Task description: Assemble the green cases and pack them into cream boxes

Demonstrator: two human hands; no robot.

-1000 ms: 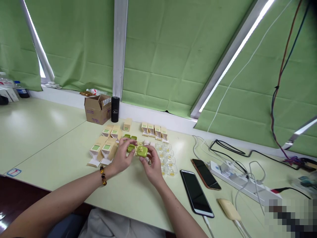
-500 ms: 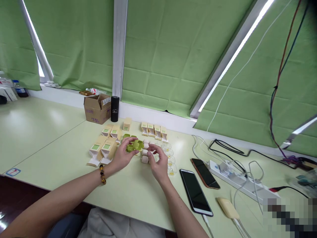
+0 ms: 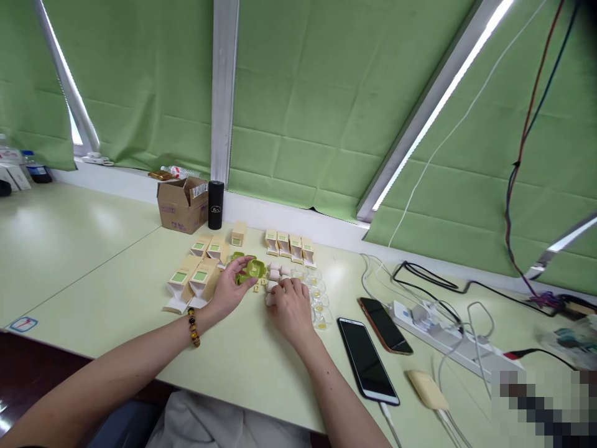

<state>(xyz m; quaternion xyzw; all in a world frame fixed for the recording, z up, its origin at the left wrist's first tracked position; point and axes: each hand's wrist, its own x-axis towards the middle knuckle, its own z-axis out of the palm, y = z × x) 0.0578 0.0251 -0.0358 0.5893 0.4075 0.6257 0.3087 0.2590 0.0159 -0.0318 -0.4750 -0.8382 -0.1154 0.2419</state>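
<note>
- Open cardboard box (image 3: 181, 208) near the far edge of the desk (image 3: 93, 274)
- Black tumbler (image 3: 215, 206) upright just beside it
- White-framed phone (image 3: 368, 362), screen up, toward the near edge, right of the middle
- Brown-edged phone (image 3: 385, 326) next to it, farther from that edge
- White power strip (image 3: 489, 361) with plugs, toward the right edge
- Cream block (image 3: 426, 390) between strip and near edge
- Blue-rimmed sticker (image 3: 24, 324) at the near edge, far left
</note>
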